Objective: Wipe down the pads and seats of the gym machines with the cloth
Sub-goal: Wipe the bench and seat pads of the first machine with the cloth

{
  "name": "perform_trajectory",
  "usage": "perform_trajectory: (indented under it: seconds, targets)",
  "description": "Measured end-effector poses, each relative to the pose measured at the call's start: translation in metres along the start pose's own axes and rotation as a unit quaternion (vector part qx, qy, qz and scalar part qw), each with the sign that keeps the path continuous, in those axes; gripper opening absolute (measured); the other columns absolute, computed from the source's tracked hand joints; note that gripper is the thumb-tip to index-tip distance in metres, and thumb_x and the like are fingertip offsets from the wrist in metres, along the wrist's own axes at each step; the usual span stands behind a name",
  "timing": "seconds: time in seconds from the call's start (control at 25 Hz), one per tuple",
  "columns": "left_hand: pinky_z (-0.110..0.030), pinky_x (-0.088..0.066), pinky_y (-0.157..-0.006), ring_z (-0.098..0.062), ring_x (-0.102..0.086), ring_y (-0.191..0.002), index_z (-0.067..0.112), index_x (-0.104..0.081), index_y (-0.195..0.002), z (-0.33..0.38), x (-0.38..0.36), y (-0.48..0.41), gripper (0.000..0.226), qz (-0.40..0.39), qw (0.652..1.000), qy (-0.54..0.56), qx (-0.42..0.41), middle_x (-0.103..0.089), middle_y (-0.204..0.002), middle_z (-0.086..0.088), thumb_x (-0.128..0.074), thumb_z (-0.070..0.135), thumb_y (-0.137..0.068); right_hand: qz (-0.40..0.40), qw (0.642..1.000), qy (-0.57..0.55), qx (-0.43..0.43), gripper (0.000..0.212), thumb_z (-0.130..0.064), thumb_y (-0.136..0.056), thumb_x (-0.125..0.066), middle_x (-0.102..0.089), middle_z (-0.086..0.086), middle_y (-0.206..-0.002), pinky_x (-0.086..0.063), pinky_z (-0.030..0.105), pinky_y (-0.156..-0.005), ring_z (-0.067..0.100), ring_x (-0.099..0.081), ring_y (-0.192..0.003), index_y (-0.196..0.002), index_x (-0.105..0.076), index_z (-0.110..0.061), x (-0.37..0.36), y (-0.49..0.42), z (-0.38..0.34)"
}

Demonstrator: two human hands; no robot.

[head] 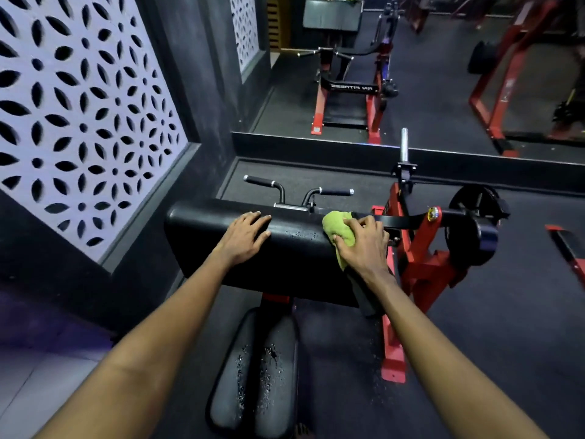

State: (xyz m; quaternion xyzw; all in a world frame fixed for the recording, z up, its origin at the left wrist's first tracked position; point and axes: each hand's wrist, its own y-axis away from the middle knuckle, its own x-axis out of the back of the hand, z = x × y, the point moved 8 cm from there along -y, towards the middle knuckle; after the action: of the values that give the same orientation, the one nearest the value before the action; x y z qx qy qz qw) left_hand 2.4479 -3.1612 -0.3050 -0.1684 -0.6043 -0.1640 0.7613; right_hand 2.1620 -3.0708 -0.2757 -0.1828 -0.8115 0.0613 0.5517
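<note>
Cloth (336,228), green and bunched, lies on the right end of the black pad (294,261), where our right hand (364,245) grips it with curled fingers. Our left hand (245,236) rests flat on the pad's top edge, fingers straight, holding nothing. Below us, the split seat (253,375) carries water droplets (269,356).

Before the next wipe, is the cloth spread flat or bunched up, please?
Bunched: the cloth sits crumpled under the right hand.
</note>
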Motion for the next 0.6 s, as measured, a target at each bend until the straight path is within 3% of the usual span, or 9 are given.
perform_trajectory:
  seconds: [0.16, 0.24, 0.36, 0.52, 0.6]
  targets:
    - [-0.040, -0.030, -0.117, -0.026, -0.041, -0.140, 0.020, -0.043, -0.150, -0.041, 0.005, -0.009, 0.069, -0.001, 0.998, -0.042, -0.045, -0.048, -0.149, -0.009, -0.019, 0.060, -0.099, 0.055, 0.994, -0.042, -0.083, 0.055, -0.041, -0.088, -0.066, -0.044, 0.009, -0.150, -0.025, 0.053, -0.121, 0.035, -0.030, -0.147, -0.139, -0.056, -0.022, -0.026, 0.018, -0.005]
    - [-0.040, -0.027, -0.117, -0.026, -0.039, -0.141, 0.020, -0.040, -0.152, -0.062, 0.006, -0.012, 0.068, -0.008, 0.998, -0.041, -0.053, -0.047, -0.150, -0.008, -0.019, 0.059, -0.100, 0.082, 0.987, -0.016, -0.135, 0.059, -0.049, -0.093, -0.056, -0.040, 0.008, -0.157, -0.023, 0.052, -0.120, 0.033, -0.030, -0.148, -0.146, -0.050, -0.024, -0.035, 0.024, -0.022]
    - [-0.040, -0.030, -0.114, -0.025, -0.043, -0.137, 0.020, -0.045, -0.149, -0.069, 0.002, -0.011, 0.061, 0.017, 0.996, -0.049, -0.073, -0.052, -0.146, -0.008, -0.024, 0.055, -0.103, 0.082, 0.986, 0.057, -0.133, 0.061, -0.050, -0.096, -0.045, -0.037, 0.010, -0.159, -0.024, 0.052, -0.119, 0.031, -0.030, -0.148, -0.150, -0.047, -0.022, -0.054, 0.022, -0.071]
    - [-0.041, -0.037, -0.109, -0.026, -0.050, -0.132, 0.020, -0.052, -0.143, -0.067, 0.001, -0.010, 0.054, 0.059, 0.993, -0.043, -0.095, -0.058, -0.140, -0.009, -0.030, 0.050, -0.105, 0.052, 0.992, 0.104, -0.050, 0.057, -0.043, -0.096, -0.049, -0.040, 0.009, -0.158, -0.032, 0.051, -0.115, 0.031, -0.035, -0.145, -0.151, -0.046, -0.025, -0.069, 0.017, -0.093]
    - [-0.042, -0.037, -0.109, -0.027, -0.049, -0.132, 0.020, -0.052, -0.143, -0.070, 0.001, -0.012, 0.054, 0.060, 0.992, -0.044, -0.103, -0.057, -0.140, -0.009, -0.030, 0.051, -0.104, 0.069, 0.990, 0.093, -0.079, 0.057, -0.045, -0.094, -0.053, -0.045, 0.008, -0.155, -0.040, 0.051, -0.111, 0.032, -0.042, -0.140, -0.148, -0.050, -0.026, -0.056, 0.014, -0.064]
